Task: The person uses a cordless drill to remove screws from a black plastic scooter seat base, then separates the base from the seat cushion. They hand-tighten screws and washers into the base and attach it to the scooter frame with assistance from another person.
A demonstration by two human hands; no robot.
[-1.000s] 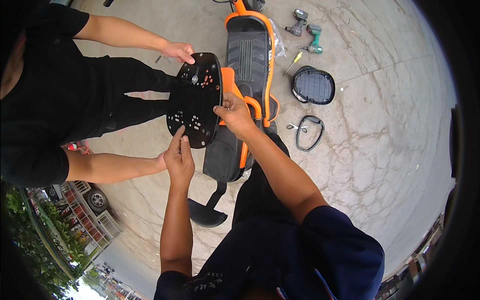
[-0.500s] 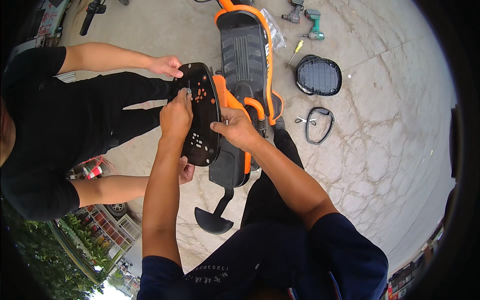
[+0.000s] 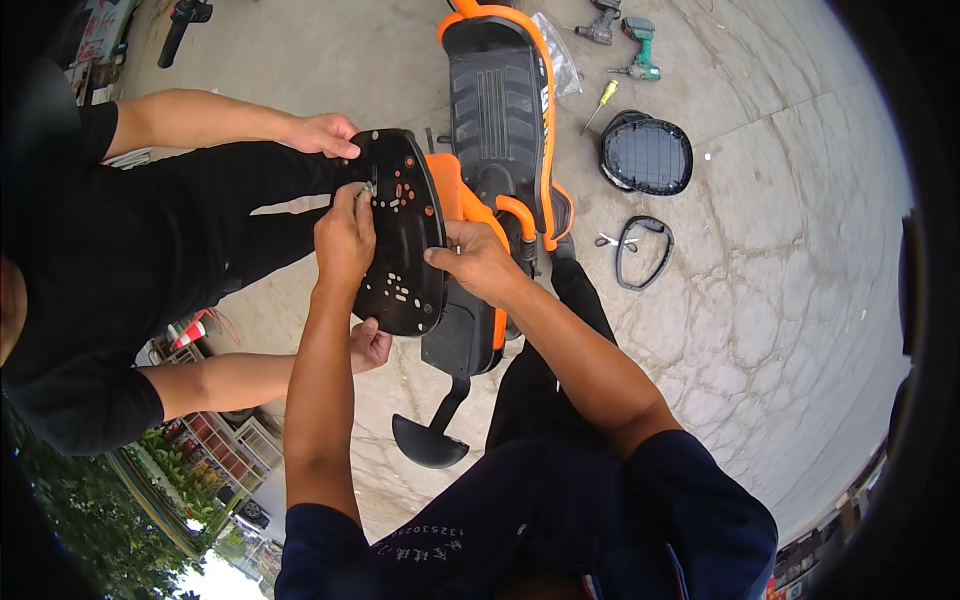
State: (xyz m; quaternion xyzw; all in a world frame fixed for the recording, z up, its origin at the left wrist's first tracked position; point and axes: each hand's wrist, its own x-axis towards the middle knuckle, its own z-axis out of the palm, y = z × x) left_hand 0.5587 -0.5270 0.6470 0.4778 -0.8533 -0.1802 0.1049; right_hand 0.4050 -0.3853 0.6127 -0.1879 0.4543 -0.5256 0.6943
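Observation:
A black metal plate (image 3: 400,230) with rounded corners and many holes and slots is held up over the rear of an orange and black scooter (image 3: 492,110). My left hand (image 3: 343,240) is closed in a pinch against the plate's upper left part, on a small metal piece like a bolt. My right hand (image 3: 478,262) grips the plate's right edge, thumb on the near face and fingers hidden behind. Another person's hands hold the same plate, one at its top left corner (image 3: 328,135) and one at its bottom left (image 3: 370,347).
On the concrete floor to the right lie two power drills (image 3: 640,48), a yellow-handled screwdriver (image 3: 601,106), a black seat-like shell (image 3: 647,152), a black ring-shaped strip (image 3: 643,253) and scissors (image 3: 614,241). The scooter's black mudguard (image 3: 428,442) sticks out toward me.
My left hand has shifted slightly left and its fingers have drawn together at the upper holes. The plate has tilted a little, showing more holes. My right hand keeps its grip.

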